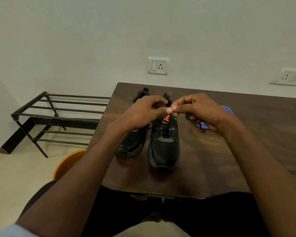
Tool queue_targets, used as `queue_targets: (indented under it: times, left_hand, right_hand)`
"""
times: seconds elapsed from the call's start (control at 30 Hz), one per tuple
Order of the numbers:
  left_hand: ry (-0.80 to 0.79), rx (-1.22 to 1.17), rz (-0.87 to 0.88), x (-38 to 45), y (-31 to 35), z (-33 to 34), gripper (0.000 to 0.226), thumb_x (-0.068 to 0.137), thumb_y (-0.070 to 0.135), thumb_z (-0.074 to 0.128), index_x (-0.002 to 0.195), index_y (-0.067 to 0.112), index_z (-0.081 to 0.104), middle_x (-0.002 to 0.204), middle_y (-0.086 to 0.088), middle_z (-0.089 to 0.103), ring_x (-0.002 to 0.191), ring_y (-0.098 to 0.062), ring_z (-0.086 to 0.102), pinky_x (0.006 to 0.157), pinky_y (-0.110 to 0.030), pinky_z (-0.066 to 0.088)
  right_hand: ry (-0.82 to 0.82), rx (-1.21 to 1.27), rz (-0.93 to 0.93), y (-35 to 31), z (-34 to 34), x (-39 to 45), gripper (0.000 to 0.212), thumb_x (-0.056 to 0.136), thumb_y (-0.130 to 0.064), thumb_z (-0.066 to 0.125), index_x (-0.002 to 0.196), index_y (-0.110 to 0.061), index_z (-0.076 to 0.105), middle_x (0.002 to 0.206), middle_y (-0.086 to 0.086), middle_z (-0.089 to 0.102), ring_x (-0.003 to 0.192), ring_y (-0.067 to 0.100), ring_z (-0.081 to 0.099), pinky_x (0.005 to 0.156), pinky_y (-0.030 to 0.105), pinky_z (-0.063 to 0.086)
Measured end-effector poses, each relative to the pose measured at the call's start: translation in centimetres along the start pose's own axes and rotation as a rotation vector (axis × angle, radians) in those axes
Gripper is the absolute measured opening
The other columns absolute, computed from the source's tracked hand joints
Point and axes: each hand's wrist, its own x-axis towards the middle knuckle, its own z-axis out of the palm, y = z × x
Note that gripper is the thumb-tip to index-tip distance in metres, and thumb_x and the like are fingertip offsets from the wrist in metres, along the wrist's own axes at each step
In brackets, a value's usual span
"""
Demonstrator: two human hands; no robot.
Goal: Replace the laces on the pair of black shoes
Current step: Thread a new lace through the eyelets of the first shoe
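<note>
Two black shoes stand side by side on the dark wooden table (pixel 246 147), toes toward me. The right shoe (pixel 164 147) has a black lace (pixel 166 130) through its lower eyelets and an orange tag on its tongue. The left shoe (pixel 133 144) is partly hidden under my left forearm. My left hand (pixel 143 113) and my right hand (pixel 200 110) meet above the right shoe's tongue, fingertips pinched together at one spot. What they pinch is too small to make out; a thin dark lace runs from under my left hand to the shoe.
A blue object (pixel 227 110) lies on the table behind my right hand, with a dark lace end (pixel 202 130) beside it. A black metal rack (pixel 58 115) stands on the floor to the left. An orange stool (pixel 67 163) is by my left knee. Wall sockets (pixel 158 65) are behind.
</note>
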Motion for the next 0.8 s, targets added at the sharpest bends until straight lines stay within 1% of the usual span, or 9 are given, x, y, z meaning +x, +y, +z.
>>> queue_targets:
  times: [0.07, 0.13, 0.2, 0.3, 0.37, 0.47, 0.6, 0.7, 0.8]
  left_hand:
    - [-0.055, -0.189, 0.024, -0.1, 0.8, 0.6, 0.021, 0.098, 0.028, 0.069, 0.117, 0.018, 0.071, 0.094, -0.006, 0.076, 0.084, -0.014, 0.072, 0.078, -0.014, 0.052]
    - [-0.032, -0.146, -0.029, -0.1, 0.5, 0.7, 0.010, 0.099, 0.022, 0.068, 0.098, 0.015, 0.075, 0.073, -0.003, 0.073, 0.069, -0.016, 0.069, 0.071, -0.019, 0.053]
    - [-0.001, 0.160, -0.123, 0.2, -0.5, -0.1, 0.015, 0.098, 0.024, 0.068, 0.088, 0.017, 0.076, 0.073, 0.002, 0.072, 0.071, -0.016, 0.068, 0.076, -0.030, 0.053]
    - [-0.096, 0.669, -0.171, -0.1, -1.0, -0.6, 0.010, 0.096, 0.038, 0.068, 0.093, 0.029, 0.073, 0.092, 0.012, 0.069, 0.098, -0.012, 0.058, 0.090, -0.037, 0.026]
    - [-0.106, 0.542, -0.098, 0.0, -0.7, 0.2, 0.023, 0.095, 0.050, 0.066, 0.109, 0.033, 0.072, 0.105, 0.014, 0.070, 0.106, -0.007, 0.056, 0.095, -0.037, 0.023]
    - [0.000, 0.140, -0.033, 0.5, -0.2, 1.9, 0.035, 0.095, 0.049, 0.067, 0.120, 0.025, 0.070, 0.100, 0.007, 0.075, 0.096, -0.008, 0.069, 0.096, -0.039, 0.050]
    - [-0.017, 0.013, -0.076, 0.6, -0.9, 1.9, 0.023, 0.099, 0.027, 0.068, 0.079, 0.016, 0.072, 0.064, 0.002, 0.070, 0.057, -0.003, 0.062, 0.067, -0.030, 0.052]
    - [-0.066, 0.269, -0.158, 0.6, -1.4, 0.8, 0.024, 0.097, 0.030, 0.070, 0.080, 0.014, 0.073, 0.071, 0.003, 0.071, 0.071, -0.005, 0.065, 0.084, -0.033, 0.048]
    - [-0.067, 0.528, -0.181, 0.5, -1.5, 0.6, 0.016, 0.092, 0.042, 0.073, 0.092, 0.026, 0.073, 0.089, 0.010, 0.070, 0.095, -0.009, 0.060, 0.106, -0.047, 0.034]
  right_hand:
    - [-0.002, 0.010, -0.012, -0.2, 0.6, 0.2, 0.015, 0.089, -0.017, 0.078, 0.102, -0.010, 0.078, 0.078, 0.008, 0.068, 0.049, 0.008, 0.036, 0.045, 0.021, 0.026]
    - [0.058, 0.023, -0.004, -0.1, 0.5, 0.4, 0.017, 0.090, -0.019, 0.078, 0.103, -0.009, 0.077, 0.077, 0.007, 0.067, 0.047, 0.007, 0.038, 0.046, 0.021, 0.029]
    - [0.200, -0.028, -0.011, 0.5, -0.1, 0.5, 0.013, 0.090, -0.018, 0.078, 0.099, -0.009, 0.077, 0.076, 0.004, 0.070, 0.045, 0.005, 0.043, 0.047, 0.019, 0.035]
    - [0.431, -0.268, -0.038, 1.9, -1.1, 0.9, 0.006, 0.089, -0.022, 0.079, 0.085, -0.018, 0.078, 0.077, -0.003, 0.075, 0.061, -0.001, 0.063, 0.067, 0.023, 0.051]
    - [0.364, -0.241, -0.013, 2.0, -0.7, 1.0, 0.008, 0.089, -0.023, 0.080, 0.084, -0.017, 0.078, 0.077, 0.000, 0.076, 0.052, -0.004, 0.058, 0.062, 0.023, 0.047]
    - [0.185, -0.096, 0.014, 0.8, 0.7, 0.8, 0.012, 0.088, -0.027, 0.081, 0.089, -0.015, 0.081, 0.078, 0.006, 0.076, 0.047, 0.001, 0.044, 0.054, 0.021, 0.038]
    - [0.172, -0.052, 0.017, 0.8, 0.9, 1.2, 0.013, 0.087, -0.027, 0.082, 0.088, -0.014, 0.081, 0.070, 0.003, 0.072, 0.048, 0.005, 0.040, 0.050, 0.022, 0.036]
    - [0.294, -0.080, 0.035, 1.6, 0.1, 1.4, 0.011, 0.088, -0.020, 0.081, 0.088, -0.009, 0.080, 0.068, 0.000, 0.071, 0.045, -0.001, 0.049, 0.055, 0.019, 0.038]
    - [0.365, -0.146, 0.026, 2.2, -0.3, 1.9, 0.010, 0.094, -0.011, 0.073, 0.087, -0.013, 0.080, 0.074, -0.001, 0.074, 0.067, -0.003, 0.063, 0.069, 0.020, 0.043]
